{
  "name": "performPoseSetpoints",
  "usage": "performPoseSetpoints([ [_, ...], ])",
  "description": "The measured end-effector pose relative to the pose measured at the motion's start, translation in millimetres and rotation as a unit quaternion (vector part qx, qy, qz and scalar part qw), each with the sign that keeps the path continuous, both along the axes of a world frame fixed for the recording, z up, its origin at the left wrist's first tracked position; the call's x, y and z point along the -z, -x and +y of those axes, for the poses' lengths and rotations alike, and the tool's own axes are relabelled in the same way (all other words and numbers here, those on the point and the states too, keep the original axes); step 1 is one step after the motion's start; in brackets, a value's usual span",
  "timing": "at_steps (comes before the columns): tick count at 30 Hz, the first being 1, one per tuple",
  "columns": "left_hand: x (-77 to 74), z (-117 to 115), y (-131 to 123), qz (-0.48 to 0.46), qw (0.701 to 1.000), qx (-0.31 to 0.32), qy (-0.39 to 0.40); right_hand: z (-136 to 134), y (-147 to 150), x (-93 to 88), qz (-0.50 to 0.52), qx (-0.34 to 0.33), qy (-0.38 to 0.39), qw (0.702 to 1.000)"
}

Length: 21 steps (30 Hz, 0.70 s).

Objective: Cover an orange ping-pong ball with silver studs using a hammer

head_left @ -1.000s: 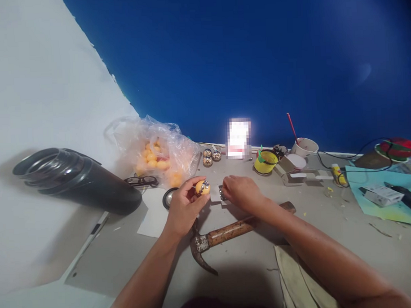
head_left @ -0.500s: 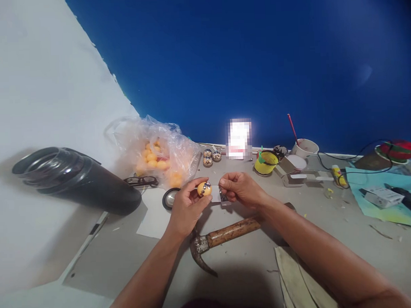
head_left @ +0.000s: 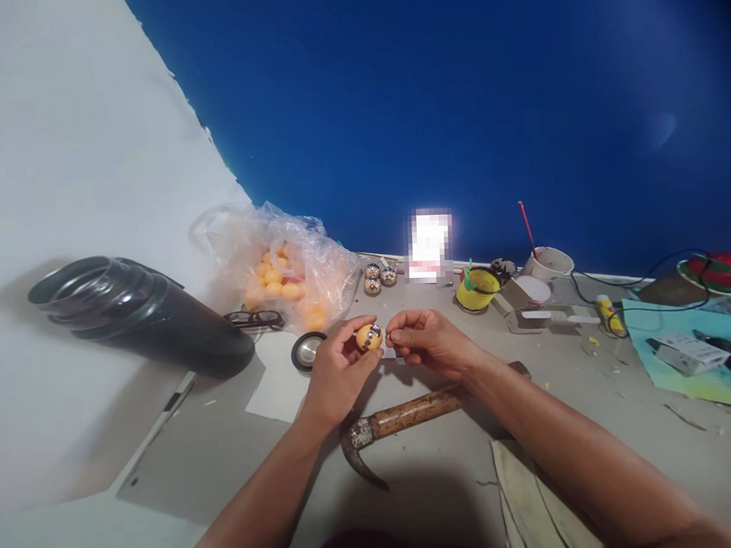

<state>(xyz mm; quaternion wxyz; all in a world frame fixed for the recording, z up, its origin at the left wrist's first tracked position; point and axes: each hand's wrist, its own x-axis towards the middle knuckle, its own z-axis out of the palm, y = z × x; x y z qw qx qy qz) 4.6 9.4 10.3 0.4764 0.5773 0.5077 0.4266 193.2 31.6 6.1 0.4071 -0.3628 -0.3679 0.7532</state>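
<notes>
My left hand pinches a small yellow ball decorated with a dark band and eyes, held just above the grey table. My right hand is closed in a pinch right beside the ball, its fingertips nearly touching it; they grip something small that I cannot make out. A white scrap of paper lies under the fingers. A hammer with a brown wooden handle and a rusty claw head lies on the table below both hands.
A clear plastic bag of yellow balls, glasses, a black tape roll and stacked black tubs sit to the left. Behind are small shiny pieces, a yellow cup, white cups, cables, a glue stick and teal paper.
My right hand lifted off the table from the white scrap and came left to meet the ball in my left hand. The camera shifted slightly.
</notes>
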Motion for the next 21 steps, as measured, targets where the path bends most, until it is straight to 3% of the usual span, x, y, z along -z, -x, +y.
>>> performPoseSetpoints([
  [8,5.6,-1.3,0.4,0.101,0.985,-0.021,-0.138,-5.1,6.3,1.5,-0.061,0.019,-0.049,0.997],
  [21,4.0,-4.2,-1.8,0.131,0.977,-0.023,-0.165,-5.1,6.1,3.8,-0.083,0.016,-0.054,0.995],
])
